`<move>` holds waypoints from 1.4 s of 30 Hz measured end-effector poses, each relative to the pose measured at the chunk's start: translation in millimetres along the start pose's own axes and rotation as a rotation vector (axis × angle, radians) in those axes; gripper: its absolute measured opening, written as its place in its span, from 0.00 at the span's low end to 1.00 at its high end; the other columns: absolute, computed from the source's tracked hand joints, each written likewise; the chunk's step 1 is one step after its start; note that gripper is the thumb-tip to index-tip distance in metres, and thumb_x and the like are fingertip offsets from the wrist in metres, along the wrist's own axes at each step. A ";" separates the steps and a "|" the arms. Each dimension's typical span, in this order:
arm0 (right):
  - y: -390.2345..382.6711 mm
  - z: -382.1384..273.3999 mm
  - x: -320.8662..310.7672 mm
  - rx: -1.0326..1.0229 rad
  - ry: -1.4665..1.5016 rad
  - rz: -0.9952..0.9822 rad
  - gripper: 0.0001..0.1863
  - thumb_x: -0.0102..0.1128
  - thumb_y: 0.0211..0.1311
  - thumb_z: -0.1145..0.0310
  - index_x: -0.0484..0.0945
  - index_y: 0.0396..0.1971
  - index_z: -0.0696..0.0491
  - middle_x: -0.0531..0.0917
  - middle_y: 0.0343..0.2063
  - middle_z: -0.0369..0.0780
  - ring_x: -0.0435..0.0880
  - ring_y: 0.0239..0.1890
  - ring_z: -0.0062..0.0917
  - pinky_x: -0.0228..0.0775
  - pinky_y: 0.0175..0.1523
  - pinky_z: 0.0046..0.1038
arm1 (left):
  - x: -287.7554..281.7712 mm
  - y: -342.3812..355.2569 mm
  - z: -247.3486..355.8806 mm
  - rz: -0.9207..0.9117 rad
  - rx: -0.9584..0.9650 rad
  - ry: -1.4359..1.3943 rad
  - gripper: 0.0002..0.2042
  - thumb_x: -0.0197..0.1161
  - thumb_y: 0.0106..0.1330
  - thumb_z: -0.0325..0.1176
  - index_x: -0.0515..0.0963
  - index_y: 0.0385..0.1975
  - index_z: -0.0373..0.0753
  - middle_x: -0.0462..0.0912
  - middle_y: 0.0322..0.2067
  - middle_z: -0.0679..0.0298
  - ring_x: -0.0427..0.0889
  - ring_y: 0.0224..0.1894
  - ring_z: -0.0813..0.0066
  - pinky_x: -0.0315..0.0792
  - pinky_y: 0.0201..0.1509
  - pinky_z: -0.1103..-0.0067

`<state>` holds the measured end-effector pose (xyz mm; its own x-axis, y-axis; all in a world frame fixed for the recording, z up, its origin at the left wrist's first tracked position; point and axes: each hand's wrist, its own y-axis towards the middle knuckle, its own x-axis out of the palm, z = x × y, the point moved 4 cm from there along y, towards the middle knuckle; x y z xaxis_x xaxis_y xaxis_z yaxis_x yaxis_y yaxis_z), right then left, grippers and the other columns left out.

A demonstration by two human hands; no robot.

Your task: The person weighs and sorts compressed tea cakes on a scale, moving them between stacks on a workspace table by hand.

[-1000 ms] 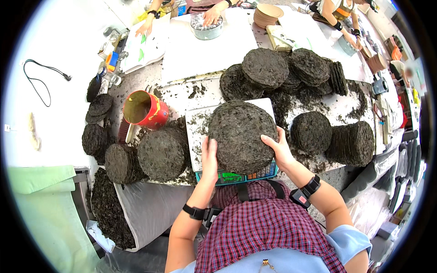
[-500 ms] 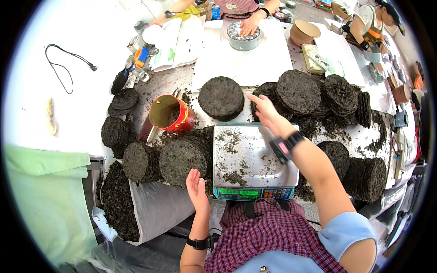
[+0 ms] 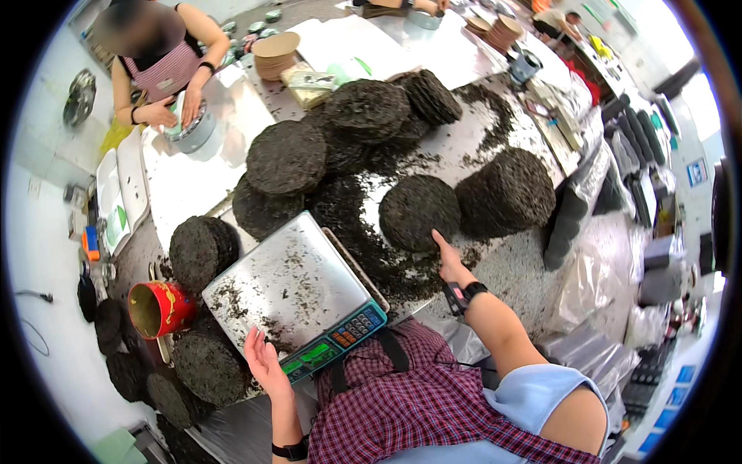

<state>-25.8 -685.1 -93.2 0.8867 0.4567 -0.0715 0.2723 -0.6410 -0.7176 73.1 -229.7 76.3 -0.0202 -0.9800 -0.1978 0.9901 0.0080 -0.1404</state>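
Worktable (image 3: 465,139), pale, strewn with dark crumbs. Scale (image 3: 297,271), metal pan, teal housing, standing askew (crumbs on its pan). Stack of dark discs (image 3: 506,193), beside a single-faced item: round dark disc (image 3: 419,210), lying right of the scale, at the right hand's fingertips. Right hand (image 3: 453,263), fingers extended at the disc's near edge, unclosed. Left hand (image 3: 267,365), spread and unladen, by the scale's corner.
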 end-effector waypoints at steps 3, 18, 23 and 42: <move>13.2 -3.7 1.1 0.013 -0.021 0.136 0.49 0.76 0.35 0.44 0.71 0.51 0.68 0.68 0.59 0.51 0.69 0.59 0.38 0.65 0.58 0.39 | 17.4 3.1 10.4 -0.115 0.035 -0.006 0.21 0.52 0.69 0.29 0.62 0.60 0.32 0.66 0.60 0.56 0.65 0.62 0.65 0.57 0.66 0.70; -275.4 -72.5 157.3 -1.750 -0.540 -0.742 0.51 0.79 0.34 0.59 0.59 0.61 0.56 0.64 0.55 0.48 0.64 0.59 0.47 0.47 0.69 0.51 | 68.8 8.6 63.9 -0.403 -0.271 -0.879 0.47 0.72 0.54 0.37 0.43 0.68 0.42 0.54 0.66 0.57 0.56 0.67 0.59 0.56 0.68 0.59; -329.8 -59.6 193.1 -1.178 -0.608 -1.139 0.36 0.71 0.48 0.63 0.63 0.56 0.54 0.63 0.57 0.49 0.61 0.63 0.44 0.55 0.66 0.40 | -2.7 8.2 55.8 -0.172 -0.231 -0.576 0.47 0.73 0.51 0.29 0.46 0.67 0.42 0.63 0.58 0.59 0.66 0.61 0.64 0.64 0.63 0.67; -365.2 -32.4 234.3 -1.405 -0.701 -1.253 0.30 0.60 0.52 0.69 0.67 0.59 0.51 0.76 0.53 0.45 0.77 0.54 0.37 0.75 0.51 0.34 | -75.1 -19.2 19.3 0.011 -0.248 -0.659 0.38 0.66 0.53 0.22 0.52 0.64 0.39 0.67 0.56 0.57 0.70 0.58 0.63 0.67 0.63 0.67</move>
<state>94.6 -364.1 174.5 -0.1680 0.8422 -0.5124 0.8616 0.3780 0.3388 58.3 -160.1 112.7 0.1557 -0.8954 0.4171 0.9272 -0.0131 -0.3742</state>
